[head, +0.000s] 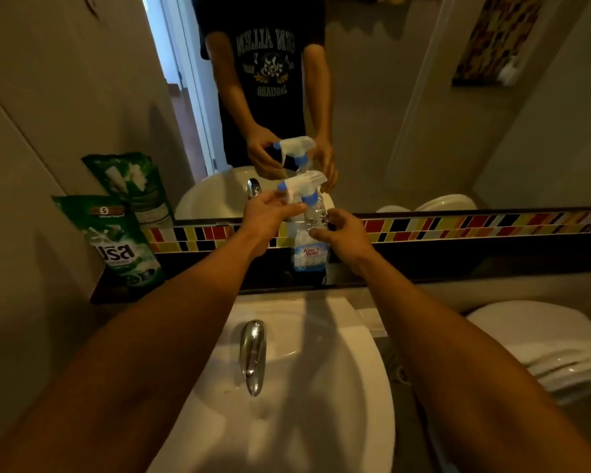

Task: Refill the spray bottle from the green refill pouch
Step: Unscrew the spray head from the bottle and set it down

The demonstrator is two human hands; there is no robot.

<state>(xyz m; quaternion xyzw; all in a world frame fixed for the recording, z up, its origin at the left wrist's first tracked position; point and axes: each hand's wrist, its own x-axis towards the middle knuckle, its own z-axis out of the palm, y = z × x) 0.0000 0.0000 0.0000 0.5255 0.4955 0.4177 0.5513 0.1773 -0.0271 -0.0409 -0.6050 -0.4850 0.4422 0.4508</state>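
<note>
You had both arms stretched out over the white sink [321, 387], its chrome tap [252, 353] just beneath your forearms, and beyond your fingertips ran the mirror [389, 97] with its strip of coloured tiles [458, 224]. Well off to the side of your left hand [265, 218] the green refill pouch [123, 244] stood propped against the wall, untouched and, as far as could be seen, unopened. Between your hands stood the spray bottle [310, 247] on the dark ledge [423, 264], looking nearly empty. Your left hand was loosely open, fingers reaching the white trigger head [302, 186] without clearly closing round it. Your right hand [343, 230] was half curled beside the clear neck, thumb touching it; a full grip could not be confirmed. By my reading you were at the opening step: the head had to come off first. That called for the right hand to steady the body while the left twisted the blue collar [310, 199]. The bottle label read "King's Stella"; the pouch carried large white Thai lettering and a small "S" badge
</note>
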